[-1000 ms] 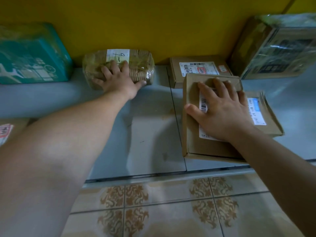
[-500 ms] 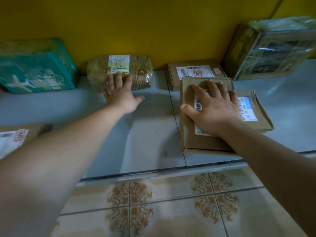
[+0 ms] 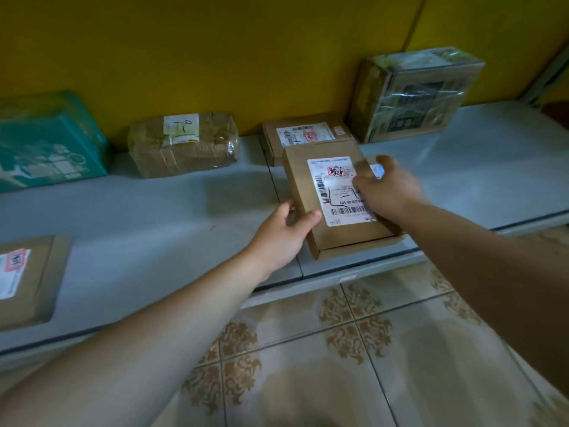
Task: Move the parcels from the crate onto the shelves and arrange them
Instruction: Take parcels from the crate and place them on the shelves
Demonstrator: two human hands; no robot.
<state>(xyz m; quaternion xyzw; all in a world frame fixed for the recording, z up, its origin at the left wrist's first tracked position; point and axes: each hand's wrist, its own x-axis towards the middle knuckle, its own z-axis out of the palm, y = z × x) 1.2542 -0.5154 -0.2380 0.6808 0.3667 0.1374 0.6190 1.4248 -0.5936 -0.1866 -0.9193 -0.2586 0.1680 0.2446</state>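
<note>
A flat cardboard parcel (image 3: 303, 180) with a white shipping label lies at the front of the grey shelf (image 3: 184, 217), atop another flat parcel. That lower parcel shows only as a strip along the near edge. My left hand (image 3: 286, 232) grips the top parcel's near left corner, thumb on top. My right hand (image 3: 388, 189) is blurred over the parcel's right edge, its fingers loosely spread and reaching past it. No crate is in view.
Along the yellow back wall stand a teal box (image 3: 49, 140), a tape-wrapped brown parcel (image 3: 184, 146), a flat labelled box (image 3: 304, 134) and a large plastic-wrapped carton (image 3: 412, 97). Another labelled box (image 3: 27, 275) lies front left. Patterned floor tiles (image 3: 338, 349) are below.
My left hand left the tape-wrapped parcel and came over to take the flat parcel's near left corner. My right hand lifted off the label and slid to the right edge.
</note>
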